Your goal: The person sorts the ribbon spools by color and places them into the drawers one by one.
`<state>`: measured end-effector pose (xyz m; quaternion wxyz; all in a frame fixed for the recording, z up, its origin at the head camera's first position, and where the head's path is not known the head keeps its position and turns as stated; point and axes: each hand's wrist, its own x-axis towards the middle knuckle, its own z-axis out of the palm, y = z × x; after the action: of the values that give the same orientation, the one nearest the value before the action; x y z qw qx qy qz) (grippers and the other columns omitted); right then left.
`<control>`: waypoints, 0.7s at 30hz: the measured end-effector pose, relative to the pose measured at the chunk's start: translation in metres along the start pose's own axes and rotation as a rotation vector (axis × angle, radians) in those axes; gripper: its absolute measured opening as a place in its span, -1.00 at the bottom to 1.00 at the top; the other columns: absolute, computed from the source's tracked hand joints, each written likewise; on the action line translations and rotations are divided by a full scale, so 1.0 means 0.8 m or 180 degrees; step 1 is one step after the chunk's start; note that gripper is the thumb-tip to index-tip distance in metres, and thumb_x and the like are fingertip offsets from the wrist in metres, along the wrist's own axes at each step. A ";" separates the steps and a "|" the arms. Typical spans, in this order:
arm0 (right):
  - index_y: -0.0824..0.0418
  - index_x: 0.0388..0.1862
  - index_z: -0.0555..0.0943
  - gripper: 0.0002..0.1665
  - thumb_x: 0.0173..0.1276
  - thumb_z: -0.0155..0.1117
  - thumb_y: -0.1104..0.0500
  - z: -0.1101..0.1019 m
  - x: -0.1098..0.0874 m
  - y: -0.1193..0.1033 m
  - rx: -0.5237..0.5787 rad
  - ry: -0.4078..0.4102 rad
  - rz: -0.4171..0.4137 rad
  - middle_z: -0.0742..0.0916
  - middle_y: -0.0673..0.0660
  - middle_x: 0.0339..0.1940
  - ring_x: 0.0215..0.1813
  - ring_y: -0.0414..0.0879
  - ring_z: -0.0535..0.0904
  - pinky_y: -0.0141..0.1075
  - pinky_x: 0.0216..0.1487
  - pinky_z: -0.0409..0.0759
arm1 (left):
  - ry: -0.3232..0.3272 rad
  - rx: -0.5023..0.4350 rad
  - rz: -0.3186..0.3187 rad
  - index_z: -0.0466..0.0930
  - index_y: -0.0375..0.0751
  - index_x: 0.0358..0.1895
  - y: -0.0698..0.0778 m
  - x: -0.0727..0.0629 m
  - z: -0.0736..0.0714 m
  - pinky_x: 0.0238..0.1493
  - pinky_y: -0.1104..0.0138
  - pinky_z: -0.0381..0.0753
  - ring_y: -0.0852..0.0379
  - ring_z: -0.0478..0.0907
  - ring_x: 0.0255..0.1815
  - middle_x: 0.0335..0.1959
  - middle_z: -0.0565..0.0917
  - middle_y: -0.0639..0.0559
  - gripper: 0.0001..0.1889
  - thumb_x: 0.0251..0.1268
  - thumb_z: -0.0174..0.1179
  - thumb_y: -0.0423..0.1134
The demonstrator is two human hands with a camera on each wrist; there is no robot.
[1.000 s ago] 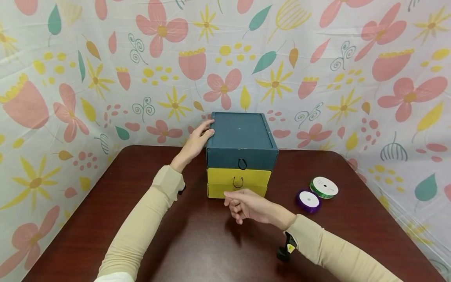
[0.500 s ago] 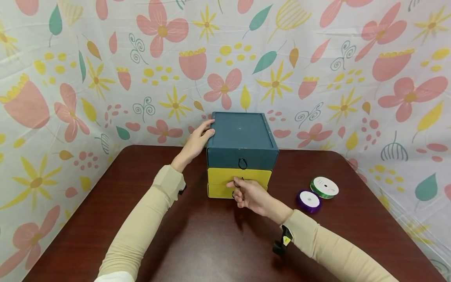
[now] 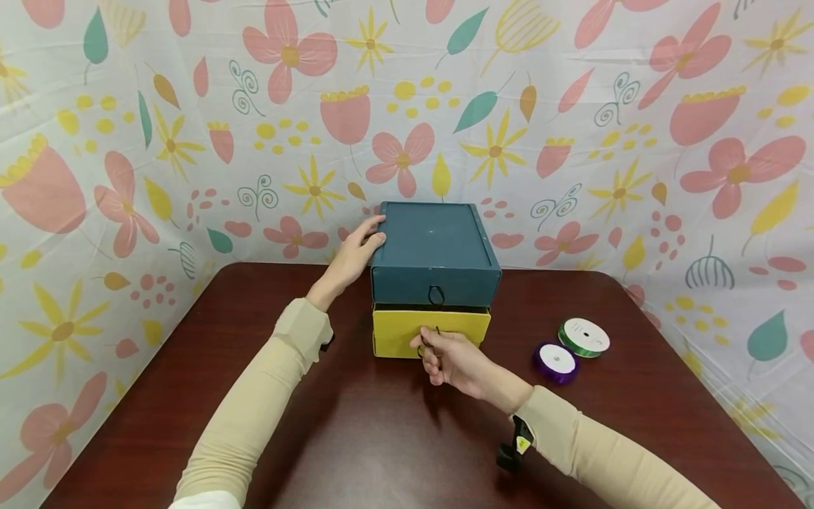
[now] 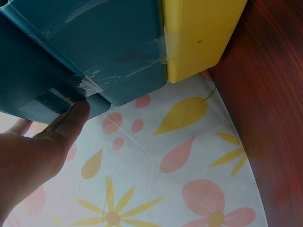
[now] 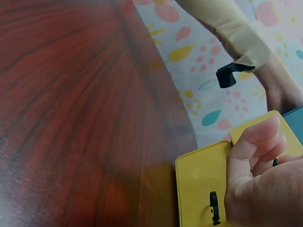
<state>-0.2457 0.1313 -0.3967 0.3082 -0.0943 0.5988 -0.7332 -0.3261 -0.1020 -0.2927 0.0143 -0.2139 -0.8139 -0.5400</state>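
Drawer [image 3: 397, 332], yellow-fronted, sits beneath a blue box [image 3: 432, 237], a dark gap along its top edge. From five o'clock, the right hand [image 3: 463, 364] has fingers curled in, pinching the black loop [image 5: 275, 162], seemingly as a handle; the yellow front lies just beyond the fingertips. At eleven, the left hand [image 3: 351, 263] rests over the box's edge, fingers loosely extended, I'd say steadying it. Purple spool [image 3: 557, 359] and green spool [image 3: 585, 337] lie near three.
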 end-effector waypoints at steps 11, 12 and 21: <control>0.12 -0.16 0.55 -0.62 0.55 -0.09 -0.11 0.009 -0.017 0.010 -0.0052 -0.0069 -0.0008 0.45 -0.05 -0.69 -0.65 -0.20 0.37 -0.37 -0.52 0.38 | -0.0013 -0.0076 0.0002 0.06 -0.10 0.53 0.010 -0.007 0.000 0.38 -0.09 0.26 -0.18 0.19 0.48 0.52 0.14 -0.23 -0.45 0.57 -0.18 -0.11; 0.12 -0.16 0.56 -0.62 0.55 -0.08 -0.11 0.010 -0.019 0.010 -0.0055 -0.0071 -0.0008 0.46 -0.04 -0.69 -0.66 -0.20 0.38 -0.36 -0.52 0.39 | -0.0015 -0.0087 0.0006 0.06 -0.10 0.53 0.010 -0.007 0.000 0.37 -0.09 0.27 -0.18 0.19 0.48 0.52 0.14 -0.23 -0.45 0.57 -0.18 -0.11; 0.13 -0.17 0.55 -0.62 0.55 -0.08 -0.11 0.018 -0.033 0.016 -0.0048 -0.0133 0.0025 0.46 -0.07 -0.71 -0.69 -0.22 0.40 -0.37 -0.53 0.40 | -0.0008 -0.0103 0.0010 0.07 -0.02 0.53 -0.012 0.006 0.000 0.37 -0.10 0.26 -0.16 0.18 0.49 0.53 0.13 -0.18 -0.45 0.56 -0.17 -0.06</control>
<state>-0.2131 0.1331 -0.3991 0.3228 -0.1096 0.5981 -0.7253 -0.3337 -0.1039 -0.2996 0.0107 -0.2161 -0.8047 -0.5528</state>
